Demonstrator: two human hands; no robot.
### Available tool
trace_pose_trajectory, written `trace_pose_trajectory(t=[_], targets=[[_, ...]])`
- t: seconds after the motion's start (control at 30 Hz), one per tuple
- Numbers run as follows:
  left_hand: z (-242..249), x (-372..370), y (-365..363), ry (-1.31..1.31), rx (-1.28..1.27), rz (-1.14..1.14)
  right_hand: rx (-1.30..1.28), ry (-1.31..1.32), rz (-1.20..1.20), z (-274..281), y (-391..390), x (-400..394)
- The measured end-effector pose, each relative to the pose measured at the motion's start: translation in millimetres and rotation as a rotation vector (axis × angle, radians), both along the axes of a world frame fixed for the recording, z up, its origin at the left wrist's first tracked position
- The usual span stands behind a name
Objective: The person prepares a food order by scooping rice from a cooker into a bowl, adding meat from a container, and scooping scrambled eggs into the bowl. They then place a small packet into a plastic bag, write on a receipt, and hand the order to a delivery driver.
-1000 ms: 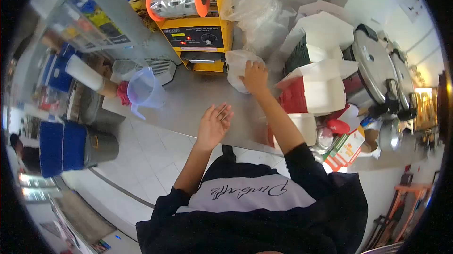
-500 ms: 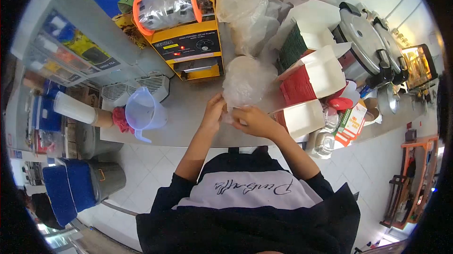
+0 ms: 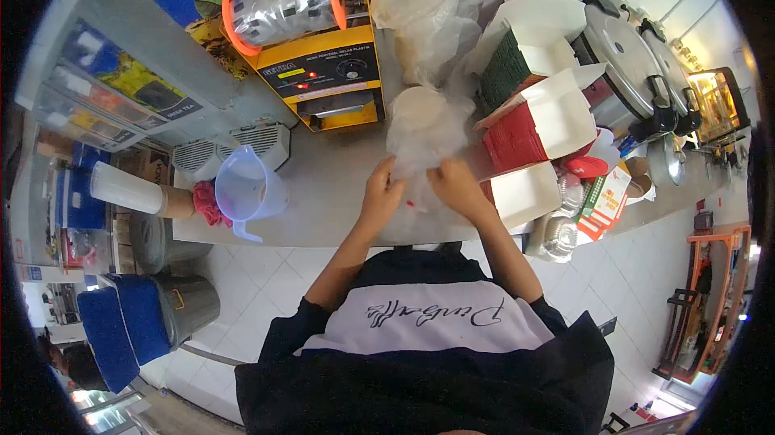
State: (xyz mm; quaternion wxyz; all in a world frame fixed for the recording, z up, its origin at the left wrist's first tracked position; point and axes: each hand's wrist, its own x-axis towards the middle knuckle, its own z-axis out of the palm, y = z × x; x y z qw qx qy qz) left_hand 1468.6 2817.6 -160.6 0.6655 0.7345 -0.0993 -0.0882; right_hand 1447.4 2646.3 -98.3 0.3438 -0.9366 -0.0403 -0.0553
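On the steel counter (image 3: pixel 323 184) lies a clear plastic bag (image 3: pixel 429 132) with something round and pale inside its far end. My left hand (image 3: pixel 383 193) pinches the bag's near left edge. At its near right edge my right hand (image 3: pixel 457 186) has its fingers closed on the plastic. Between the two hands, which are apart, the bag's near end spreads loosely. A small red bit (image 3: pixel 411 204) shows just beside my left hand. More crumpled plastic bags (image 3: pixel 424 23) lie beyond the round one.
A yellow cup sealer (image 3: pixel 323 71) stands at the back left, with a translucent jug (image 3: pixel 249 186) nearer. Right of the bag are red boxes (image 3: pixel 517 138), clear plastic containers (image 3: pixel 559 237) and a large pressure cooker (image 3: pixel 617 55). A paper cup stack (image 3: pixel 129 189) lies far left.
My hands have moved apart, from close together at the bag's gathered near end to its two sides. The bag's near end is now spread, and the red bit shows.
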Motion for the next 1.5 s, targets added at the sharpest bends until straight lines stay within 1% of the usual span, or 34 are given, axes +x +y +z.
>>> trace_pose_trajectory(t=[0.07, 0.1, 0.17, 0.2, 0.23, 0.27, 0.3, 0.37, 0.4, 0.47, 0.5, 0.53, 0.57, 0.63, 0.67, 0.7, 0.77, 0.8, 0.87, 0.9, 0.93, 1.0, 1.1, 1.17, 1.2, 1.23, 1.3, 1.37, 1.4, 1.5], targets=[[36, -10, 2, 0.169, -0.189, 0.045, 0.125, -0.029, 0.071, -35, -26, 19], [52, -13, 3, 0.303, -0.352, 0.008, 0.189, -0.043, 0.106, -44, -34, 24], [80, -17, 5, 0.571, -0.676, -0.061, 0.263, 0.292, -0.052, 7, -17, 25], [89, -20, 3, 0.593, -0.652, -0.029, 0.298, 0.464, -0.130, 25, -7, 25], [97, -23, 0, 0.617, -0.627, 0.003, 0.282, 0.237, -0.039, 5, -3, 31], [102, -26, -2, 0.640, -0.603, 0.034, 0.263, 0.009, 0.051, -34, 1, 40], [104, -27, 0, 0.665, -0.651, -0.106, 0.241, -0.221, 0.141, -63, 2, 48], [106, -34, 12, 0.710, -0.737, -0.387, 0.272, -0.305, 0.182, -88, 5, 57], [109, -38, 19, 0.623, -0.744, -0.362, 0.289, -0.349, 0.203, -90, 8, 61], [116, -41, 36, 0.441, -0.753, -0.314, -0.208, -0.338, 0.052, -91, 3, 68], [116, -36, 49, 0.450, -0.888, -0.223, -0.455, -0.327, -0.026, -91, 0, 69], [116, -28, 64, 0.458, -1.022, -0.128, -0.439, -0.147, 0.019, -102, -2, 71], [119, -18, 78, 0.392, -0.865, 0.092, -0.425, 0.035, 0.066, -115, -3, 72], [111, 9, 108, 0.091, -0.261, 0.323, -0.404, 0.306, 0.150, -131, -6, 68], [90, 26, 125, -0.145, 0.183, 0.322, -0.397, 0.390, 0.186, -135, -8, 65], [95, 31, 124, -0.380, 0.629, 0.305, -0.389, 0.473, 0.219, -137, -9, 62], [103, 21, 109, -0.715, 0.929, 0.628, -0.370, 0.635, 0.280, -139, -11, 58], [118, 14, 91, -0.890, 1.073, 0.791, -0.356, 0.712, 0.307, -139, -10, 57], [134, -3, 49, -0.832, 0.636, 0.779, -0.275, 0.525, 0.425, -124, 0, 42], [122, -13, 41, -0.871, 0.509, 0.419, -0.237, 0.435, 0.481, -115, 2, 34], [106, -24, 32, -0.887, 0.372, 0.065, -0.231, 0.487, 0.526, -108, 0, 29], [90, -37, -2, -0.622, 0.403, -0.449, -0.220, 0.586, 0.620, -102, -4, 21], [24, -21, -7, -0.411, 0.586, -0.435, 0.003, 0.164, 0.363, -106, 3, -5], [-12, -9, 3, -0.458, 0.861, -0.326, -0.109, 0.075, 0.300, -106, 4, -14], [-11, -8, 7, -0.439, 0.954, -0.277, -0.165, 0.039, 0.269, -105, 3, -19], [1, -7, 8, -0.415, 1.048, -0.231, -0.192, 0.114, 0.225, -103, 3, -24], [27, 4, 10, -0.300, 1.153, -0.146, -0.244, 0.254, 0.138, -98, 0, -24], [9, 18, 19, -0.276, 1.135, -0.221, -0.149, 0.239, 0.101, -97, -2, -22], [14, 20, 20, -0.265, 1.126, -0.254, -0.102, 0.229, 0.084, -98, -2, -20], [34, 12, 19, -0.264, 1.325, -0.328, -0.122, 0.165, 0.177, -101, -1, -20]])
